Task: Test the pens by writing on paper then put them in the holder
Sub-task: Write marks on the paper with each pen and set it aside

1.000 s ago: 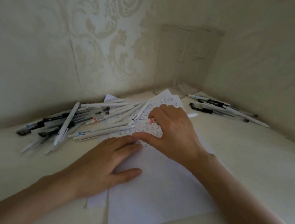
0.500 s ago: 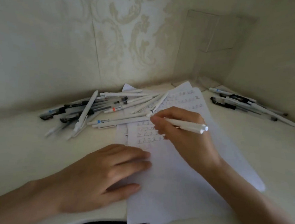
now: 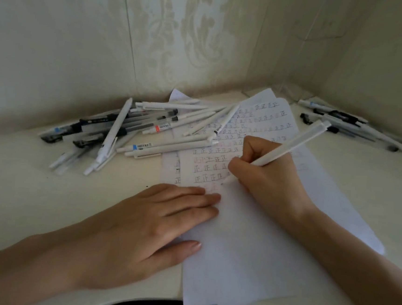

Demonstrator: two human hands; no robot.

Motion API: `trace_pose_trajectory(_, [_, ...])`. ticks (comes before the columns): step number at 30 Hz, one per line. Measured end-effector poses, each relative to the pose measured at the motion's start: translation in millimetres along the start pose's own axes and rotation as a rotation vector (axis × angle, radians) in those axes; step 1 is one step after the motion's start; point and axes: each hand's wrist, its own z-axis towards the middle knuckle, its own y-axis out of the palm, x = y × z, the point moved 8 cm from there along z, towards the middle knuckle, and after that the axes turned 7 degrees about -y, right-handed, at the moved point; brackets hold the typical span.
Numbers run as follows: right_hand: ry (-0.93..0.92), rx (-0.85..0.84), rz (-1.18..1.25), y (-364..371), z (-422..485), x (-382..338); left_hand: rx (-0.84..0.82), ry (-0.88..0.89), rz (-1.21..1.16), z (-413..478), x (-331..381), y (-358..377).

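Fingers (image 3: pixel 245 164) of the right hand (image 3: pixel 266 175) pinch a white pen (image 3: pixel 290 146), its length running from tip at 7 o'clock on the paper (image 3: pixel 248 241) up toward 1 o'clock; left hand (image 3: pixel 144 230) lies flat at 9 o'clock

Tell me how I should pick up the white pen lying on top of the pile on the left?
Take the white pen around the middle of its barrel, coming from above. It lies slanted across the other pens, so its middle sits raised and free, while its lower tip is crowded.
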Motion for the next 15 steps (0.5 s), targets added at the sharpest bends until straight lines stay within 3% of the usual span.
trace_pose_trajectory(15, [-0.043, 0.0, -0.044, 1.4, 0.2, -2.2, -0.006, -0.016, -0.007, 1.5, 0.1, -0.7])
